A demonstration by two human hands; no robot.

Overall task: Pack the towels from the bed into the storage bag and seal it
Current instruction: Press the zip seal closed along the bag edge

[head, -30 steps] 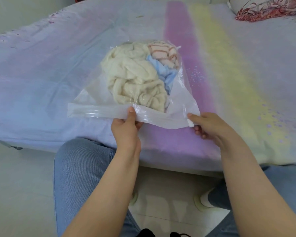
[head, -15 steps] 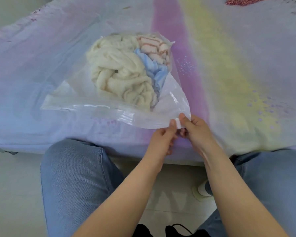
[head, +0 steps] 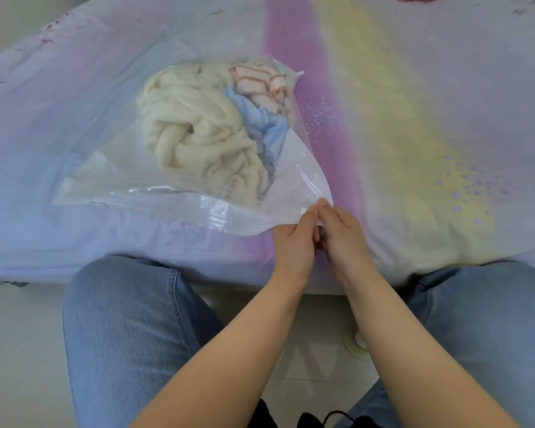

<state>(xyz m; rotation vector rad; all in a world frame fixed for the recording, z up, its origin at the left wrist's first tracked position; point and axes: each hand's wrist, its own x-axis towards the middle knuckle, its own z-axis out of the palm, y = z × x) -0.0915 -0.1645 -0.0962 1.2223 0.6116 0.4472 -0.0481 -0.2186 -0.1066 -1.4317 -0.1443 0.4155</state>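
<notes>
Towels (head: 204, 131) | stuffed inside bag (head: 136, 186), lying on bed (head: 414, 118) | left hand (head: 294, 239) and right hand (head: 343, 236) fingers both pinching right corner of zip strip | risk: starting crooked, strip halves misaligned, seal popping open lol

The storage bag (head: 130, 168) lies on the bed (head: 430, 118), left of its middle, with its mouth toward the near edge. The towels (head: 198, 131) sit bunched inside it, toward the far right part. The left hand (head: 294, 242) and right hand (head: 343, 239) meet side by side at the bag's near right corner, pinching it. The knees (head: 130, 319) are below the bed edge, over the floor (head: 16, 350).
</notes>
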